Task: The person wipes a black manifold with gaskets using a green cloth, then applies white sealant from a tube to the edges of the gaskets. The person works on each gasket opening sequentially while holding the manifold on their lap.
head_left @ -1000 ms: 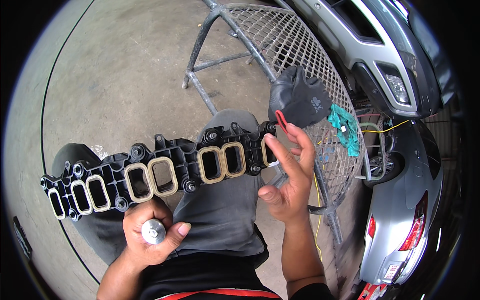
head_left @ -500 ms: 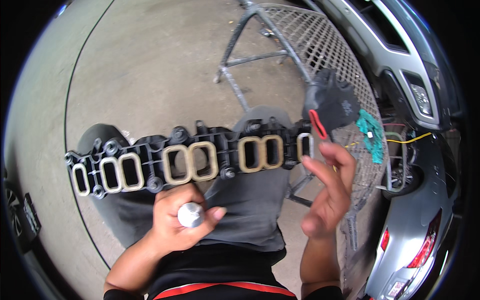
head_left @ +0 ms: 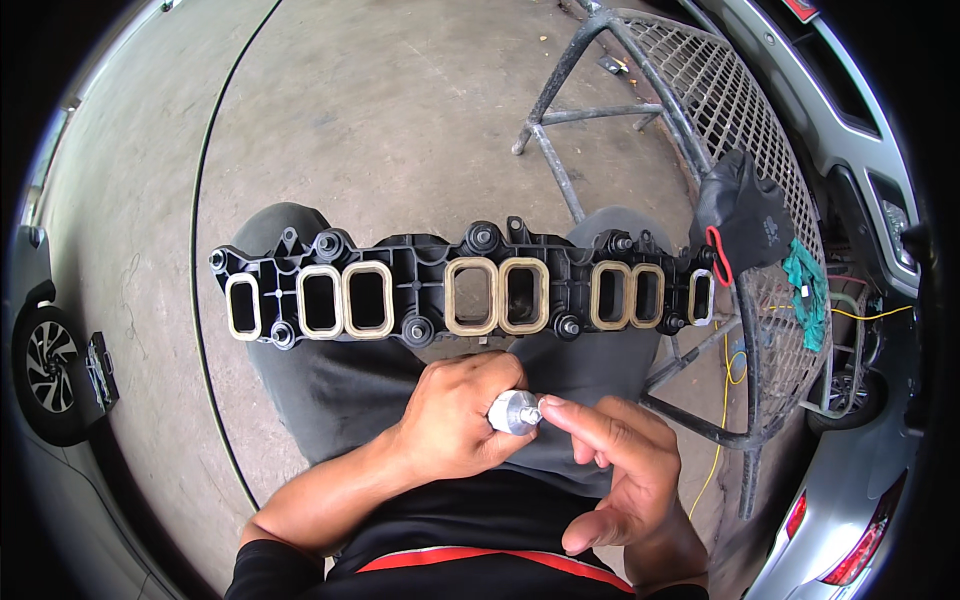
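My left hand is closed around a small tube, its silver nozzle end pointing up. My right hand reaches in from the right. Its index fingertip is at the nozzle, seemingly touching it, while the thumb stands apart and the other fingers are loosely bent. Across my thighs lies a long black intake manifold, port side up. Tan gaskets rim most of its rounded ports; the rim of the far right port looks pale grey. Most of the tube is hidden inside my left fist.
A metal mesh stand is at the right, with a black glove and teal cloth on it. Silver cars stand to the right, and another car's wheel shows at the left. A dark line crosses the concrete floor.
My right hand has come down and left from the manifold's right end to the tube's nozzle. My left hand still grips the tube. The whole view has shifted.
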{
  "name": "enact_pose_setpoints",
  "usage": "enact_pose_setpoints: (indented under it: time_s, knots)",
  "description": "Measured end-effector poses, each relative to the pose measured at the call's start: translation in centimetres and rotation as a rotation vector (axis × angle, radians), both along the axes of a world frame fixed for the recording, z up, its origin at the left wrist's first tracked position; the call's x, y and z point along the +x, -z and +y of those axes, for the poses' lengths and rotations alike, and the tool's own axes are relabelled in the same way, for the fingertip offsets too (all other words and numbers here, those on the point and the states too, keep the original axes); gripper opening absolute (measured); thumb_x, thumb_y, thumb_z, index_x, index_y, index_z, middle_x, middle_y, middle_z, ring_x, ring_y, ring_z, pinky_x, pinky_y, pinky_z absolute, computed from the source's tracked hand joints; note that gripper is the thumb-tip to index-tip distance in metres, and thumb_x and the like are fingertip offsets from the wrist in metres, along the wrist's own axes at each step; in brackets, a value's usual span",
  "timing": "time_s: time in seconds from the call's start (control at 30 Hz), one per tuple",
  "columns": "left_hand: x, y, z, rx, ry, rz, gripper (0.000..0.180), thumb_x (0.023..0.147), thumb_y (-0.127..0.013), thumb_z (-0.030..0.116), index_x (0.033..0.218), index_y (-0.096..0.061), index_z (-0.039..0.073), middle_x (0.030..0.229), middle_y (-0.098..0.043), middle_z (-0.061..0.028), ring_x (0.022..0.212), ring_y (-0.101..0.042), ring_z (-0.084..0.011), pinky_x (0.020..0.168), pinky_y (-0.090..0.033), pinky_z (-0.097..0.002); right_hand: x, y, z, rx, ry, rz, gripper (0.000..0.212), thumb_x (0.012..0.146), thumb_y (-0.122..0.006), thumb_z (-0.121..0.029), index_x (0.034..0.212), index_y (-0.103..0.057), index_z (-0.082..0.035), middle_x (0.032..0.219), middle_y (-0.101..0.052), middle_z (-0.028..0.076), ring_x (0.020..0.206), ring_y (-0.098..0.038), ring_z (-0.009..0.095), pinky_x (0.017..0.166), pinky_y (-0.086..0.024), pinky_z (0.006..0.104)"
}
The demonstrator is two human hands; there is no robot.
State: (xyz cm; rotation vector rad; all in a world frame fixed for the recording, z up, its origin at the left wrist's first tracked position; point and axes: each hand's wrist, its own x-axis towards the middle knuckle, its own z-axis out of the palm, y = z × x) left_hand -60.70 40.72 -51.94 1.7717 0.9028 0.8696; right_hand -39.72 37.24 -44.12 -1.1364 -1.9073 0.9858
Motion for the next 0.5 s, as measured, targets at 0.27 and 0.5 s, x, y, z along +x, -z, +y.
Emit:
enact_pose_setpoints:
  time_s: [0.27, 0.5]
  knots:
    - [0.03, 0.00, 0.00, -0.044, -0.002, 0.046, 0.027, 0.075, -0.083, 0.016, 0.088, -0.061, 0.006, 0.077, -0.065, -0.0133, 0.071, -0.068, -0.0386, 0.060, -0.053, -0.0467, 0.10, 0.41, 0.44, 0.038, -0.028, -0.023, 0.090, 0.076, -0.084, -0.067, 0.128, -0.072, 0.006, 0.075, -0.060, 0.006, 0.060, -0.053, 0.019, 0.057, -0.041, 0.0343]
    - [0.54, 0.43, 0.08, 0.027, -0.051, -0.015, 0.030, 0.083, -0.085, 0.012, 0.077, -0.057, 0.005, 0.067, -0.058, -0.0094, 0.056, -0.060, -0.0300, 0.052, -0.044, -0.0384, 0.68, -0.09, 0.76, 0.059, -0.107, -0.061, 0.084, 0.077, -0.085, -0.066, 0.124, -0.074, 0.003, 0.074, -0.055, 0.005, 0.061, -0.053, 0.020, 0.058, -0.042, 0.0351]
